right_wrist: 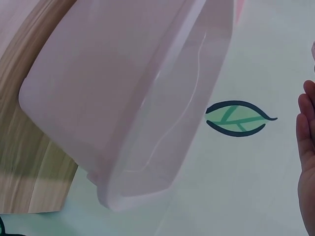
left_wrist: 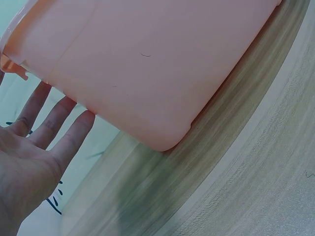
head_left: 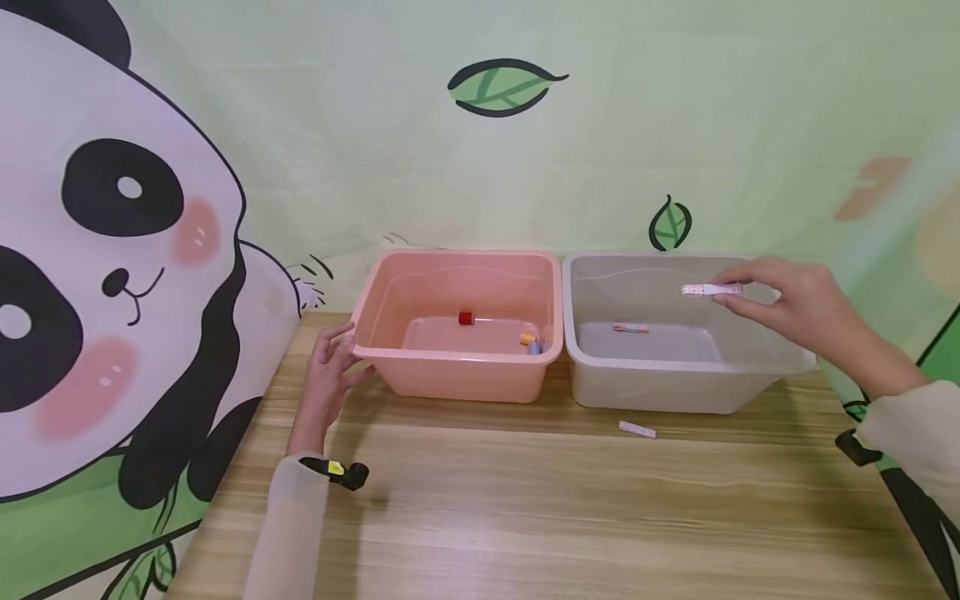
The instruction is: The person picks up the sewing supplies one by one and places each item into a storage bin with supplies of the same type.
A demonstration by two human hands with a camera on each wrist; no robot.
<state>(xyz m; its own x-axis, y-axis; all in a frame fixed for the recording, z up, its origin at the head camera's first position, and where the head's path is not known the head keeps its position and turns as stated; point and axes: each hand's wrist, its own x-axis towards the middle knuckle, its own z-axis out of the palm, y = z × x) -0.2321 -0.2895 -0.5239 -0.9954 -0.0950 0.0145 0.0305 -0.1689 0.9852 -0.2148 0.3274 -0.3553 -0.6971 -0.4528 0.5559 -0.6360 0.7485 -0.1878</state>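
Observation:
My right hand [head_left: 795, 300] pinches a small white-and-pink printed stick [head_left: 712, 289] between thumb and fingers, above the grey bin [head_left: 652, 387]. A similar stick [head_left: 630, 327] lies inside that bin, and another stick [head_left: 637, 430] is on the table in front of it. At the left end of the pink bin [head_left: 457, 375], my left hand [head_left: 330, 375] touches the wall with extended fingers [left_wrist: 74, 135]. Inside the pink bin are a small red cylinder [head_left: 467, 318], a yellow piece [head_left: 527, 338] and a blue piece [head_left: 534, 348]. The right wrist view shows only part of my right hand [right_wrist: 307, 157], not the stick.
Both bins stand side by side near the back of the wooden table [head_left: 525, 508]. Behind them hangs a pale green cloth [head_left: 337, 125] with a printed panda and leaves. A dark wrist strap [head_left: 333, 469] circles my left sleeve.

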